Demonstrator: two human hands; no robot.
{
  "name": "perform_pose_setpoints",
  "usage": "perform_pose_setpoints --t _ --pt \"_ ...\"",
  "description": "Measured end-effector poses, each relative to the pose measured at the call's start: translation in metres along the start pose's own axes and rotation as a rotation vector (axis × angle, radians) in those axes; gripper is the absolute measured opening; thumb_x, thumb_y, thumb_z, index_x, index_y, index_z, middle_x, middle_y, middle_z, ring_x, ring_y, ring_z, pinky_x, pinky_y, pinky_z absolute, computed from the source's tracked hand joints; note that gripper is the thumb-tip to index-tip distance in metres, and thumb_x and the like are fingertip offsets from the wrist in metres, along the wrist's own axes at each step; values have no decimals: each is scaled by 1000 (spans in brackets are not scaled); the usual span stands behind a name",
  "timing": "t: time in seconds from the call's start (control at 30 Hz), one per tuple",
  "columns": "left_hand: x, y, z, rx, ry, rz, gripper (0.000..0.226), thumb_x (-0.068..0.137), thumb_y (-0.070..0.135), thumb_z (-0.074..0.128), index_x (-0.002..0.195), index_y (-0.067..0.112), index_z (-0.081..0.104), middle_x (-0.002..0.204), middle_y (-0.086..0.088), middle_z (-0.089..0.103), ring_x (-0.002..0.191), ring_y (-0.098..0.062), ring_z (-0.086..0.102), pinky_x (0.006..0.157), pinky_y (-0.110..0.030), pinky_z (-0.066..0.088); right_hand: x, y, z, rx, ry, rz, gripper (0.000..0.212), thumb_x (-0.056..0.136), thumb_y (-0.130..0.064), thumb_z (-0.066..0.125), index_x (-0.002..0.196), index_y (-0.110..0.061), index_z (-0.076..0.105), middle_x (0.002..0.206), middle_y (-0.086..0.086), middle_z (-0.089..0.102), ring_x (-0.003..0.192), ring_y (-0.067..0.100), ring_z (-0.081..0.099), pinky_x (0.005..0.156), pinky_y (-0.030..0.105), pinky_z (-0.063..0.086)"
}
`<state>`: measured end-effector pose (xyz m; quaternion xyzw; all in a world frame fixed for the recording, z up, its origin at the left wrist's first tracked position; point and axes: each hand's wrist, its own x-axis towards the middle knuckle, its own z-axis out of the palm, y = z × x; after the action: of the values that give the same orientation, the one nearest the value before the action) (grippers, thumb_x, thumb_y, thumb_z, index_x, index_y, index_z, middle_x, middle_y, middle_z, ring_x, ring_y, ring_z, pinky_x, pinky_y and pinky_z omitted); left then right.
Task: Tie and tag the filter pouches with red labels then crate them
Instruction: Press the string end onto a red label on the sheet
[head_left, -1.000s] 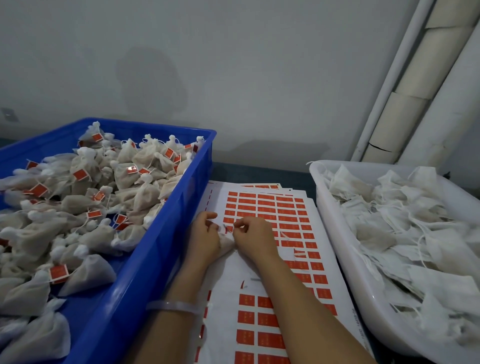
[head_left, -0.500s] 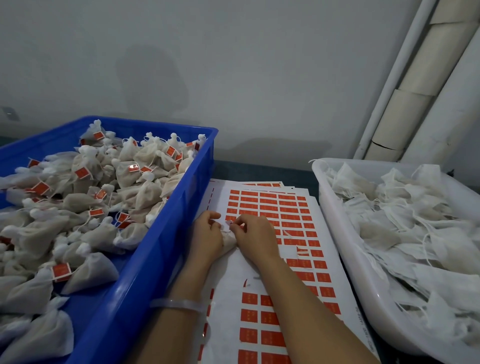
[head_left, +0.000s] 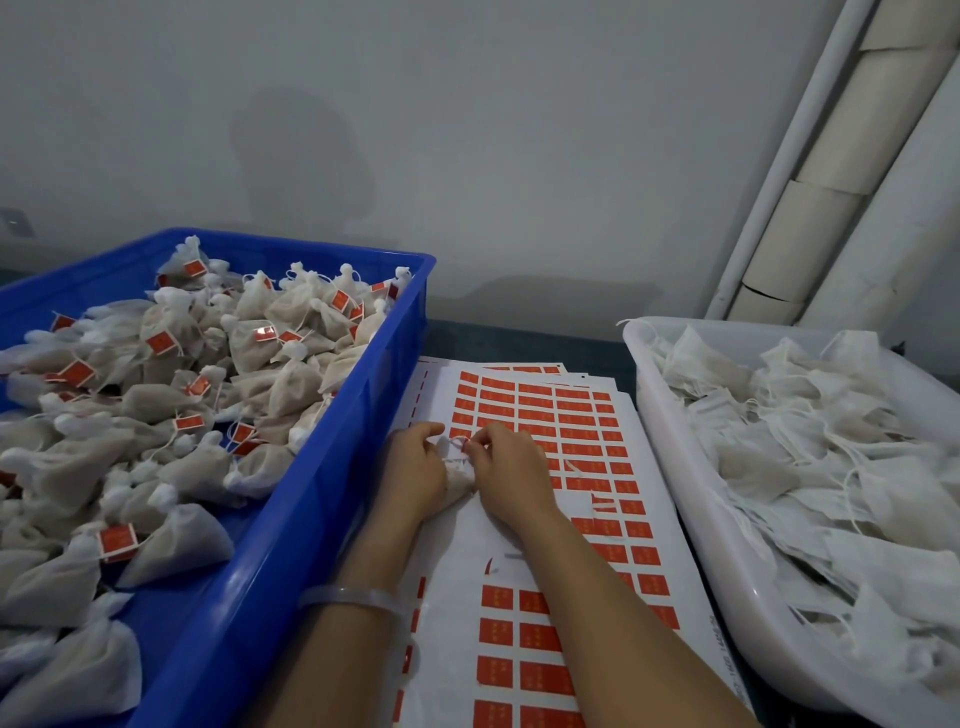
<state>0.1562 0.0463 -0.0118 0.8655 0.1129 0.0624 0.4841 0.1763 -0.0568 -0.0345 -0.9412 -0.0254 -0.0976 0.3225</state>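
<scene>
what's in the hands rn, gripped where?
One filter pouch: left hand grips its neck, right hand pinches the string at its top.

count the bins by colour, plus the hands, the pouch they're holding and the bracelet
blue crate: 1
white tub: 1
hands: 2, left hand and right hand
pouch held between them: 1
bracelet on the left wrist: 1
total: 6
</scene>
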Motion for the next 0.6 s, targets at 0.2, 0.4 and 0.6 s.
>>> perform_pose_setpoints --t 0.2,0.4,0.6 --pt "11 0 1 212 -110 67 52 87 14 61 136 21 45 138 -5 49 116 -22 54 100 -35 46 0 2 -2 52 -20 -11 19 95 -33 49 107 -22 59 107 -3 62 92 12 53 88 29 48" --pt "21 7 -1 421 -230 141 49 81 27 69 127 24 52 125 -1 59 106 -18 59 95 -32 49 0 3 -2 59 -6 -48 20 95 -32 49 110 -24 61 107 -4 63 91 11 54 88 28 49" --pt "25 5 0 433 -203 117 34 85 23 65 117 21 53 122 -4 59 102 -19 59 94 -31 48 0 4 -2 50 -20 -53 21 94 -31 50 110 -25 62 107 -5 64 92 11 54 89 29 49"
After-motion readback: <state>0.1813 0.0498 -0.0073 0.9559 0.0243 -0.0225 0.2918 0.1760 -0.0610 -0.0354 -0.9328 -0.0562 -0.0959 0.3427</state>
